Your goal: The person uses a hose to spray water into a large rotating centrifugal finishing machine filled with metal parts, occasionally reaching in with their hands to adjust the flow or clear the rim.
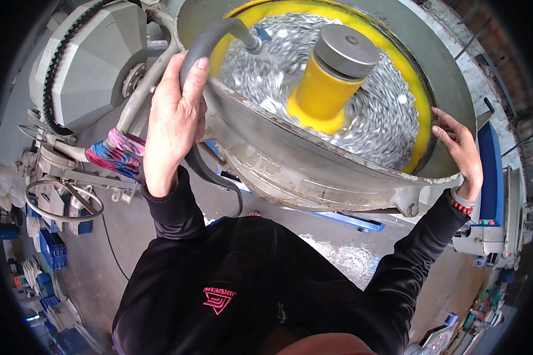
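Note:
My left hand (pixel 177 109) is wrapped round a grey hose (pixel 216 35), which arches over the rim of a large round tub (pixel 278 130). At the hose's end, a nozzle with a blue lever (pixel 262 34) points down into the tub. Many small silvery pieces (pixel 391 118) fill the tub's ring, blurred as if in motion. From their middle rises a yellow post (pixel 324 89) with a grey metal cap (pixel 348 50). My right hand (pixel 461 148) rests at the tub's right rim, thumb and forefinger extended over the inner side; its other fingers are partly hidden.
On the left stand a pale many-sided drum (pixel 100 59) with a toothed belt and a metal handwheel (pixel 65 201). Colourful cloth (pixel 115 155) is tied round a frame bar. The hose's lower length hangs in front of the tub. Blue crates (pixel 53 248) sit at lower left; a blue-sided machine (pixel 490 171) stands right.

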A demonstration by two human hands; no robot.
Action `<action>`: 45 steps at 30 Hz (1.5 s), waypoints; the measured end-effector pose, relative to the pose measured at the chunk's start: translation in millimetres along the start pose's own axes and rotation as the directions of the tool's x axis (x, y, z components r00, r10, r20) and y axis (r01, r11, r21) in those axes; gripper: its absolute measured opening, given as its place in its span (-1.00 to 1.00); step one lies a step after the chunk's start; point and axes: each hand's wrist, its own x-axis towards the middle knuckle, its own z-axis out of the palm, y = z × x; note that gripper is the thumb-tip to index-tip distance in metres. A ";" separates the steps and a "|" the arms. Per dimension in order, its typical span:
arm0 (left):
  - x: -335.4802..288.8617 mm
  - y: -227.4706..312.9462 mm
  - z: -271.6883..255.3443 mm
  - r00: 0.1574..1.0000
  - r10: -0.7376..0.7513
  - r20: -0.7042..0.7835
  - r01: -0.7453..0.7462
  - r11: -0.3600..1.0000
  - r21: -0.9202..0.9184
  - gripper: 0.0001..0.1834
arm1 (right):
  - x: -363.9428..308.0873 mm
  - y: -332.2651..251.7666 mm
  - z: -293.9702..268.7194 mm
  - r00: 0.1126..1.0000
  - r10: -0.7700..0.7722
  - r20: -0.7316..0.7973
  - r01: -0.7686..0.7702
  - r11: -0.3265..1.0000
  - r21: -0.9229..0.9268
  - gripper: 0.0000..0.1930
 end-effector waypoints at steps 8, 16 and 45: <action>2.0 -2.3 1.1 1.000 -0.004 0.006 0.004 1.000 -0.015 -0.64 | -0.5 -2.3 -0.7 1.000 0.021 0.018 -0.020 0.999 -0.037 -0.54; 4.2 -0.2 -4.5 0.996 -0.040 0.074 0.044 0.998 -0.053 -0.57 | 0.7 5.1 -0.3 1.000 0.018 0.008 -0.018 1.000 -0.021 -0.54; 3.7 -3.8 -4.6 0.999 0.024 0.033 -0.025 1.000 0.015 -0.54 | 3.2 6.2 -1.9 1.000 -0.001 0.022 0.001 1.000 0.003 -0.56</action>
